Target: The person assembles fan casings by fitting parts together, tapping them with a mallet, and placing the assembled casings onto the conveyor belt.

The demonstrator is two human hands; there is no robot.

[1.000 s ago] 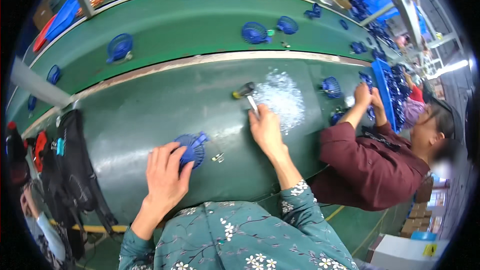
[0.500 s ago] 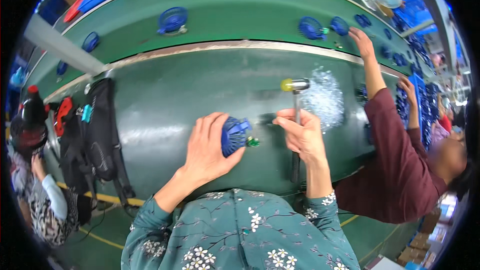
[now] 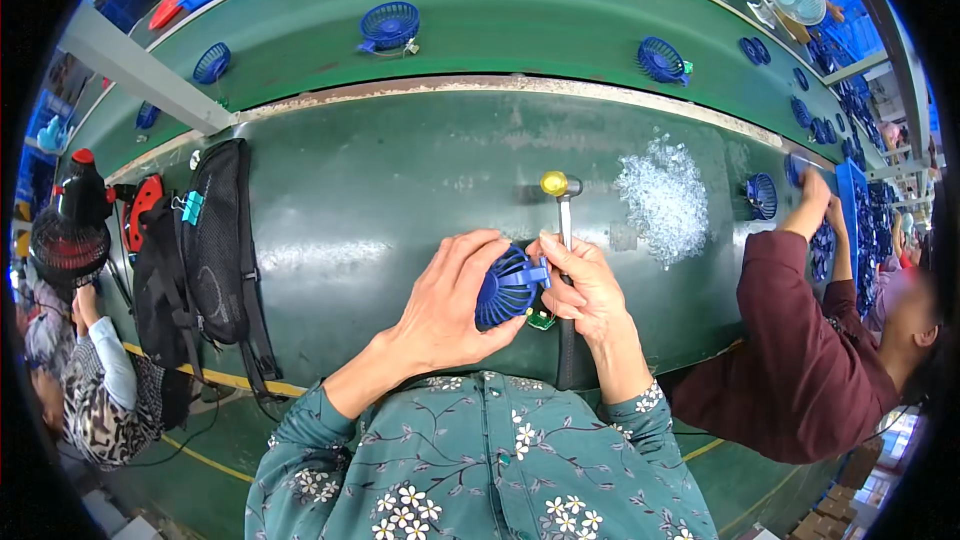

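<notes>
Holding a blue cage (image 3: 508, 290) from its left side, the left hand (image 3: 450, 298) curls its fingers over the upper edge and sets its thumb along the lower; I record that grip as closed on the part. The right hand (image 3: 592, 295) meets the cage's right side, thumb and forefinger at a blue tab (image 3: 532, 274); I cannot tell whether they pinch it. I find a hammer (image 3: 566, 225) in that hand's fingers, its yellow-tipped head pointing away from the body and its black handle emerging below. A small green board (image 3: 541, 320) shows just under the cage.

I place the cage near the front of the dark green bench (image 3: 400, 155), before a flowered shirt (image 3: 480, 460). Right of the hammer head lies a heap of clear bits (image 3: 663, 202). Farther right, I note a co-worker's maroon sleeve (image 3: 775, 270) and a blue crate (image 3: 850, 202). At left rests a black bag (image 3: 217, 265) bearing a teal clip (image 3: 189, 206). Beyond the bench, other cages (image 3: 388, 26) sit spaced along a green belt (image 3: 520, 35).
</notes>
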